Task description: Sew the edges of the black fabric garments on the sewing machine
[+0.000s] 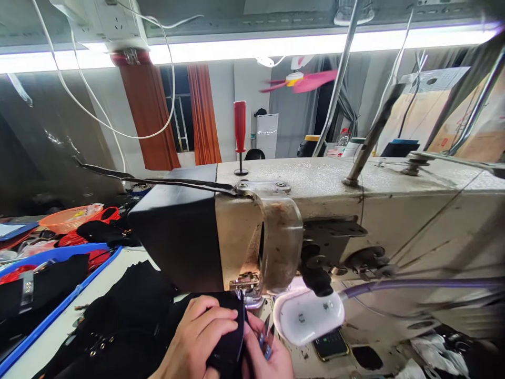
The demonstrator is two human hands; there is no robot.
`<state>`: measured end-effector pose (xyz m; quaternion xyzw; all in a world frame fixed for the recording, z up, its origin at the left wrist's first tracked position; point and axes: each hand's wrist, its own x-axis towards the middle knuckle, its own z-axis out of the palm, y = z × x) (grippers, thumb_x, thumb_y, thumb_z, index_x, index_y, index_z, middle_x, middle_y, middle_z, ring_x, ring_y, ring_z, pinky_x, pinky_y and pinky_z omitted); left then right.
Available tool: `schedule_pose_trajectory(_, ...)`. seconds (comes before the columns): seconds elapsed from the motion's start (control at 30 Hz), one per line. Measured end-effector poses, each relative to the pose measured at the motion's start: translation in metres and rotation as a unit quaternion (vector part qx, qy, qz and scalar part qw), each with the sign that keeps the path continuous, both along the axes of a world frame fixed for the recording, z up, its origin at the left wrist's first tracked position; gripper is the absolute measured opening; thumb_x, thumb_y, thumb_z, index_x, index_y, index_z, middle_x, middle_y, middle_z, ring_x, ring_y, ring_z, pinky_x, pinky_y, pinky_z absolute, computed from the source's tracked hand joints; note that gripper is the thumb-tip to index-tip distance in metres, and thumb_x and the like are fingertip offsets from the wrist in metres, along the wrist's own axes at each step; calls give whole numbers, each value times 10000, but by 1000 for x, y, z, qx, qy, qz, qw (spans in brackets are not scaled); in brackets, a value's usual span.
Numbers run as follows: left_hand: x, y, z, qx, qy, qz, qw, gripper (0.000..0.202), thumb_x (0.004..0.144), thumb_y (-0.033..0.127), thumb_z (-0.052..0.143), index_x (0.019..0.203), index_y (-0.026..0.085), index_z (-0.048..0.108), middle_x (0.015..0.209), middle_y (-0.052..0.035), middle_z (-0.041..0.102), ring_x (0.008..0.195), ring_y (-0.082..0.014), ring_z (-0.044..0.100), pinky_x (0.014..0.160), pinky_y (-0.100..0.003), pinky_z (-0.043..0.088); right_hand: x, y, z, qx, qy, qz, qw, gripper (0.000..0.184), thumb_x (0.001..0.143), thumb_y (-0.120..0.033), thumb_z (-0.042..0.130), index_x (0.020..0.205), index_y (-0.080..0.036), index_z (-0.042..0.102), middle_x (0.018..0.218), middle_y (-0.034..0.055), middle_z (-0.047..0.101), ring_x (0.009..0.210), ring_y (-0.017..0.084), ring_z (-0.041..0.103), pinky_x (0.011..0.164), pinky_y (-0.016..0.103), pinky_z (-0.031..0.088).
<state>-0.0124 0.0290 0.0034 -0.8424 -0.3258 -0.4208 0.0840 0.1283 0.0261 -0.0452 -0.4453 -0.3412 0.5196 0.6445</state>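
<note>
A black fabric piece lies below the needle area of a sewing machine. My left hand is closed on it, fingers bent across the top near its edge. Just to the right, my right hand is closed at that edge, with its thumb against the cloth. Thread snips are held in the right hand, their blades pointing up and away from me. The fingers under the fabric are hidden. More black cloth with metal eyelets spreads out to the left of my hands.
A blue-rimmed tray with black pieces stands at left, an orange basket behind it. A white lamp sits right of the needle, above a phone. A red screwdriver stands upright on the machine head.
</note>
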Motion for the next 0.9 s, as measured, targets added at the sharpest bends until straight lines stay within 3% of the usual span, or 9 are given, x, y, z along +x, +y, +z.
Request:
schedule_pose_trajectory(0.17,8,-3,6,-1,-6,11,1000,340,710,86,457,984,153,646,954,-105,697,873,-239,557,724,-384,505,-4,1,-13,11,-17,21,1000,553,611,-691,733,652,-141,774,614,80,714,598,204,650,576,248,530)
schedule_pose_trajectory(0.37,16,-4,13,12,-48,5,999,279,720,67,474,906,165,657,843,-63,695,811,-205,545,682,-328,483,-7,-2,-18,31,-40,22,998,567,651,-690,708,810,-155,804,789,103,777,736,247,722,703,263,557)
schedule_pose_trajectory(0.53,16,-4,14,23,-14,18,999,281,748,70,454,910,162,664,875,-61,707,806,-203,543,685,-344,463,-7,-1,-6,28,-42,30,998,556,662,-672,709,799,-141,799,783,108,778,743,257,721,701,278,563)
schedule_pose_trajectory(0.7,10,-8,18,18,12,33,999,321,773,26,438,984,144,649,970,-77,703,909,-219,578,780,-370,494,-6,-1,2,13,-42,18,999,432,666,-545,763,789,-131,777,776,97,772,738,247,706,712,287,559)
schedule_pose_trajectory(0.9,1,-11,13,48,8,7,999,85,878,189,609,941,144,645,914,-68,702,969,-215,615,856,-357,480,2,-17,5,-1,-1,-24,1000,389,600,-500,827,707,-149,698,605,44,686,543,181,620,546,260,532)
